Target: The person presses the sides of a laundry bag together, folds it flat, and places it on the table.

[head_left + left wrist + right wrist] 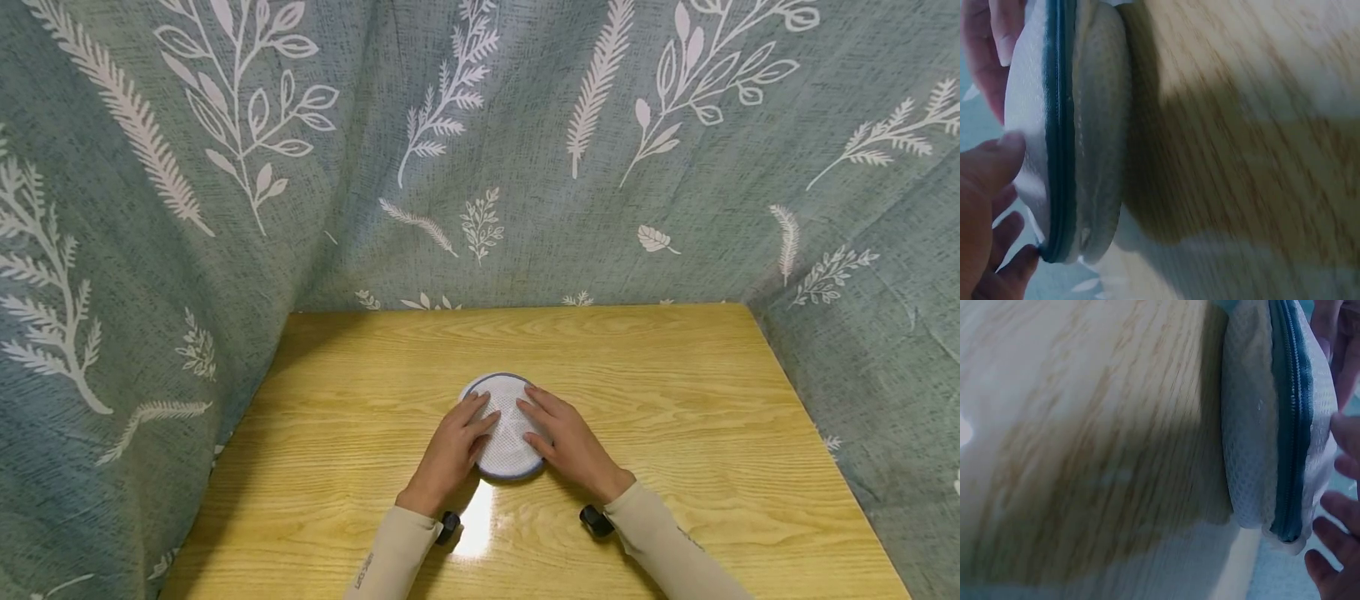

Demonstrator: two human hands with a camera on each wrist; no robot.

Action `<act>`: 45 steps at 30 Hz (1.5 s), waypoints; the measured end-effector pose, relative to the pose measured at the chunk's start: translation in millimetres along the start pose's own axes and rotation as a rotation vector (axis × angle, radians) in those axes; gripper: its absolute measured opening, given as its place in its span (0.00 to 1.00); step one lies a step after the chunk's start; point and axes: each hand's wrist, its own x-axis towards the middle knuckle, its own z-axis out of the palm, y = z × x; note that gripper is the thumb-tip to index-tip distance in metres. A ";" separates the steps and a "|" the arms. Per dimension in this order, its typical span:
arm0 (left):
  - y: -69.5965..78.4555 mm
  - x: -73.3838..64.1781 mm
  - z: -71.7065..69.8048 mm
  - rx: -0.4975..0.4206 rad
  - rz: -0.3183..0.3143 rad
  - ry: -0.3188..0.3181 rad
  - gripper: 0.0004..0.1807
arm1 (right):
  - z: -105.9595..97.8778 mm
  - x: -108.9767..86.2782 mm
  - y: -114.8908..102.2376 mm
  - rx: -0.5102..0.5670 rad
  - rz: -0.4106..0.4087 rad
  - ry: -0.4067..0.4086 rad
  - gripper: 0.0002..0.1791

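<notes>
A round white mesh laundry bag [508, 429] with a blue rim lies on the wooden table, near its middle. My left hand [452, 446] rests on the bag's left side, fingers spread and slightly bent over the top. From the other side my right hand [572, 440] touches the right part of the top in the same way. A teal zipper [1059, 125] runs round the bag's side in the left wrist view. The right wrist view shows the teeth of the same zipper [1294, 400] above a puffed mesh wall [1250, 437].
The wooden table [675, 392] reaches back to a grey-green curtain [525, 242] with white leaf prints, which also hangs along the left and right sides. A bright light reflection lies on the tabletop in front of the bag.
</notes>
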 end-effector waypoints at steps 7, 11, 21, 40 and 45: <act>0.4 -2.1 -1.8 0.080 0.020 -0.129 0.28 | -0.8 -2.4 -0.9 -0.067 -0.099 -0.100 0.34; 1.8 -2.5 -1.1 0.097 0.025 -0.168 0.31 | -1.6 -4.6 -1.1 -0.089 -0.117 -0.121 0.35; 5.8 -1.8 2.3 0.113 0.016 -0.183 0.30 | -0.2 -6.1 -0.9 -0.129 -0.115 -0.140 0.34; 1.4 -8.8 13.3 0.033 0.044 -0.039 0.31 | 7.3 -14.2 5.6 -0.097 -0.139 -0.057 0.35; 2.1 -8.8 11.8 0.039 0.061 0.003 0.32 | 3.1 -16.5 6.0 -0.082 -0.121 -0.042 0.34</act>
